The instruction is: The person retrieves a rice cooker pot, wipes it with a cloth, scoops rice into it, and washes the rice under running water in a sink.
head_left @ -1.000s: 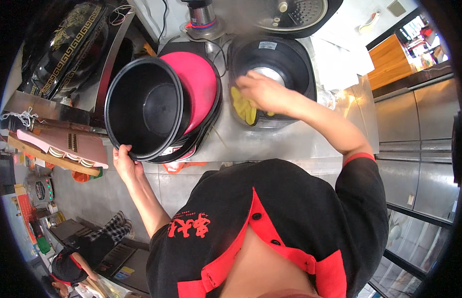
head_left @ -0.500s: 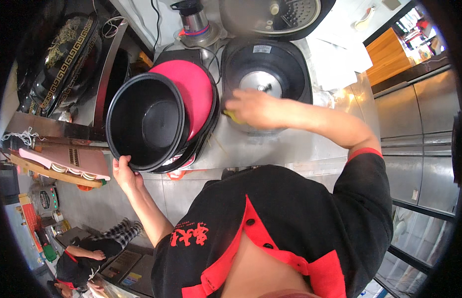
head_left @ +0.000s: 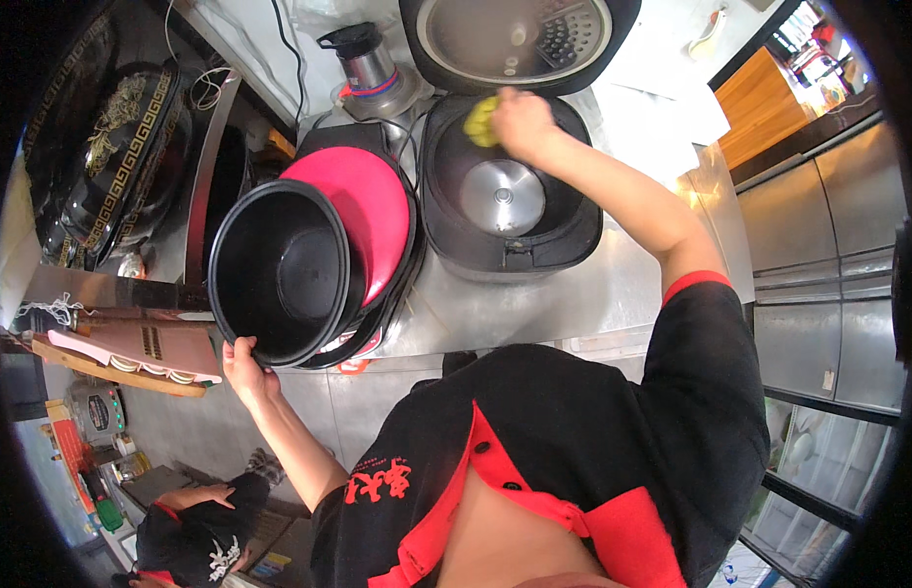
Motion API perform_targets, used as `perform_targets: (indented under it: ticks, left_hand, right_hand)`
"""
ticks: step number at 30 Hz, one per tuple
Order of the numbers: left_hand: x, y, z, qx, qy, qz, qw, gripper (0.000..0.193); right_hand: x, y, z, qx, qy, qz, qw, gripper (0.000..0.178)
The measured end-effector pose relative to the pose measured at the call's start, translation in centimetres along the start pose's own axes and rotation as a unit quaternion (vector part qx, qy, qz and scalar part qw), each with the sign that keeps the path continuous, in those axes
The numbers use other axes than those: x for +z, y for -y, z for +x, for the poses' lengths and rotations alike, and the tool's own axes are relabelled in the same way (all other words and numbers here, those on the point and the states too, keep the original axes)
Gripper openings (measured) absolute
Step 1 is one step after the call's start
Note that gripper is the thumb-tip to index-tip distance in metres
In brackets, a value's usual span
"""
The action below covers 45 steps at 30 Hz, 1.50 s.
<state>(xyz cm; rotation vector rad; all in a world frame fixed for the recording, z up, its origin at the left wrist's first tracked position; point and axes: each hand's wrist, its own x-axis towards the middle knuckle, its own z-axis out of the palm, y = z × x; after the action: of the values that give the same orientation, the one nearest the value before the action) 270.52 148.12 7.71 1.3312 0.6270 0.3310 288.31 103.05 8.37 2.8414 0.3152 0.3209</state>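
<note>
Steel worktop [head_left: 456, 314] in a working kitchen, viewed from above. Right hand [head_left: 523, 125]: fingers closed on a yellow cloth [head_left: 482, 122] at the far inner wall of an open cooker [head_left: 564, 250]; whether the cloth touches the wall cannot be told. Left hand [head_left: 247, 369]: thumb and fingers grasping the near rim of a black pot [head_left: 231, 265], tilted and partly overlapping a pink disc [head_left: 363, 211] left of the cooker. The step in hand appears to be wiping the cooker's interior; a further pass would call for light pressure around the wall, with the pot steadied. Behind the cooker stands its raised lid [head_left: 476, 39]. Writing: red characters on the wearer's black shirt [head_left: 574, 431]; white characters on a co-worker [head_left: 196, 529] at lower left; no label is legible on the cooker.
</note>
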Motion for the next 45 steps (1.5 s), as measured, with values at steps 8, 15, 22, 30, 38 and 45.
perform_targets:
  ticks: [8, 15, 22, 30, 38, 45]
  left_hand:
    - [-0.3, 0.5, 1.0, 0.019, 0.027, -0.017, 0.999, 0.014]
    - [-0.8, 0.4, 1.5, 0.007, 0.015, -0.002, 1.0, 0.015]
    - [0.1, 0.5, 0.7, 0.027, -0.033, 0.005, 0.999, 0.012]
    - [0.3, 0.3, 1.0, 0.024, -0.024, 0.011, 0.999, 0.011]
    - [-0.9, 0.6, 1.6, 0.014, 0.0, 0.012, 1.0, 0.013]
    - [-0.8, -0.2, 1.6, -0.004, 0.046, 0.08, 0.996, 0.016]
  right_hand:
    - [2.1, -4.1, -0.1, -0.199, -0.207, 0.084, 0.954, 0.026]
    - [0.2, -8.1, -7.5, 0.06, 0.097, 0.085, 0.99, 0.02]
    - [-8.7, -1.2, -16.9, 0.014, 0.301, 0.235, 0.924, 0.03]
    - [-7.6, 4.7, -13.8, -0.162, -0.089, 0.496, 0.849, 0.022]
    - [-5.7, 2.2, -18.1, -0.199, 0.012, 0.312, 0.929, 0.024]
    - [-2.7, -9.9, -19.4, 0.055, -0.082, 0.211, 0.972, 0.021]
